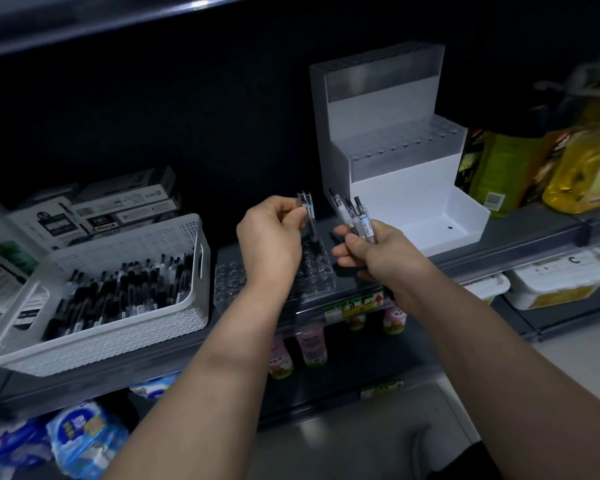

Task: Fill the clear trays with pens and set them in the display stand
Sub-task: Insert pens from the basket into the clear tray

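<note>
Pinches a single pen (pixel 308 216) in the left grip (pixel 271 237) — thumb and fingertips curled on the upper barrel, pen near upright, clip end up. Brings its lower tip down among the holes of the clear tray (pixel 321 270); seated in a hole or just above one, cannot tell. Clasps a bundle of three pens (pixel 355 216) in the right grip (pixel 378 252), fingers wrapped round the lower barrels, tops fanned up and to the left. Holds the right grip just beside the left, not touching it, over the tray's right end.

Clear tray flat on the dark shelf (pixel 499 252), near the front edge, between the white basket (pixel 118 327) and the display stand (pixel 395 188). Left forearm across its middle — one tray or two side by side, cannot tell.

Display stand white and stepped, behind and to the right of the clear tray, on the same shelf. Frosted top tray (pixel 378 64) on the highest step, frosted middle tray (pixel 406 142) on the next, both dotted with holes. Lowest step an open white bin with a small dark dot on its floor.

Basket perforated, with a heap of loose pens (pixel 125 289) inside. Stacked pen boxes (pixel 125 202) behind it. Green bottle (pixel 499 168) and yellow bottles (pixel 586 168) right of the stand. Pink-labelled bottles (pixel 312 344) and blue packs (pixel 84 434) on the shelves below.
</note>
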